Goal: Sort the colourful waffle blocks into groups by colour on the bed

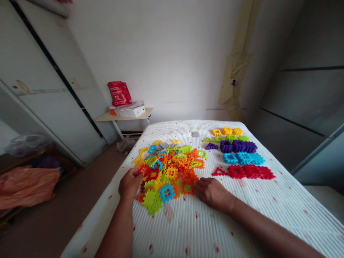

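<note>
A mixed heap of interlocking plastic building pieces [172, 173] in orange, lime, yellow, red, blue and grey lies in front of me. At its left edge, my left hand [130, 184] is closed, thumb and fingers pinching a red window-shaped building piece [142, 170]. My right hand [212, 193] rests low against the heap's right side with curled fingers, touching the orange pieces [189, 177]; its fingertips are partly hidden. On the right, sorted rows run sideways: red pieces [252, 172], light blue pieces [244, 158], purple pieces [238, 146], lime pieces [231, 138] and yellow pieces [227, 131].
A white ribbed cover [188, 229] with small red marks lies under everything. One grey piece [195, 134] sits apart near the far edge. Beyond stands a small table [146, 114] with a white box [133, 111] and a red bag [119, 94]. Cabinets flank both sides.
</note>
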The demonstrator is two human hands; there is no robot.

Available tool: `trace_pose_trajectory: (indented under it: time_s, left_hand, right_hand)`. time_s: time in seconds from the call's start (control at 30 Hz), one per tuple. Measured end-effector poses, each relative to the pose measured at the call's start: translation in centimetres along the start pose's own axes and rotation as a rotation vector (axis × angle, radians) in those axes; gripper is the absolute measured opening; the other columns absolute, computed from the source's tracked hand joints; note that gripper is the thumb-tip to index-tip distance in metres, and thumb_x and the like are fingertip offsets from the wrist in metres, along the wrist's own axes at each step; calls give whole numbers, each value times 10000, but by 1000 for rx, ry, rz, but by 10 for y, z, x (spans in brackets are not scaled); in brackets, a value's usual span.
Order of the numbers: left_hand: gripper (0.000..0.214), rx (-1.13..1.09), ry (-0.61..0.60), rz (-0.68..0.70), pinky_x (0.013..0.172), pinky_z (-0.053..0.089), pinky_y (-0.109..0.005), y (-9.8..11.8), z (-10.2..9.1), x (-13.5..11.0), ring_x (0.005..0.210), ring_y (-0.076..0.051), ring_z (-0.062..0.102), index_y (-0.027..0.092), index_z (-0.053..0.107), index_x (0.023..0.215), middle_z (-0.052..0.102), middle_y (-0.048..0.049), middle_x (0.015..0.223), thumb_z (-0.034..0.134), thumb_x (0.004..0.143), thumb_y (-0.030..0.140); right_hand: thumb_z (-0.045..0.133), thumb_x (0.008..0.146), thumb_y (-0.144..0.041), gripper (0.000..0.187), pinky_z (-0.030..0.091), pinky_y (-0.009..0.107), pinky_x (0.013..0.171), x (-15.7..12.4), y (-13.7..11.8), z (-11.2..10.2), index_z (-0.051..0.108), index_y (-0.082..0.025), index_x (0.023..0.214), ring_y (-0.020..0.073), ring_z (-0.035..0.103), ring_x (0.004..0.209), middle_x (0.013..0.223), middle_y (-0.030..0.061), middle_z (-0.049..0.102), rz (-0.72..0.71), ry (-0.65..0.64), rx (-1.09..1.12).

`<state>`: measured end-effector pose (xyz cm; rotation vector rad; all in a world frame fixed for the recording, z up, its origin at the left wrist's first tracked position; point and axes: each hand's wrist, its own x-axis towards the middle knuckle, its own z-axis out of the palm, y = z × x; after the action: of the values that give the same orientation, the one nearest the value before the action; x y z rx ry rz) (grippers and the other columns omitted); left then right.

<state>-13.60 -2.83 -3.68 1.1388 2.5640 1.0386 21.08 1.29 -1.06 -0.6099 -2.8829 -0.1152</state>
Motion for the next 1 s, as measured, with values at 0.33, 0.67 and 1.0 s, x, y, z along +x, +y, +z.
trace_pose_trajectory:
  time_s: [0.33, 0.67, 1.0]
  left_hand:
    - [280, -321, 231, 36, 710, 497, -307, 5, 1, -16, 689, -184, 626, 173, 640, 783, 683, -22, 724, 580, 618, 390]
    - [143, -356, 198, 555, 660, 506, -246, 55, 13, -72, 680, -132, 609, 184, 649, 792, 664, -8, 753, 595, 738, 304]
    - [202, -311, 114, 1227, 760, 514, -259, 101, 25, -119, 801, -129, 629, 195, 587, 835, 672, -28, 815, 516, 770, 19]
  right_hand:
    - [456, 876, -145, 151, 356, 258, 586, -2, 9, 2, 573, -162, 782, 134, 545, 677, 753, 37, 616, 35, 12, 69]
    - [547, 844, -277, 222, 444, 249, 654, -1, 11, -9, 626, -145, 1003, 148, 590, 765, 969, 95, 654, 215, 250, 670]
    - [776, 620, -416, 573, 454, 263, 692, 0, 2, -25, 635, -192, 1127, 153, 559, 783, 962, 61, 638, 218, 143, 920]
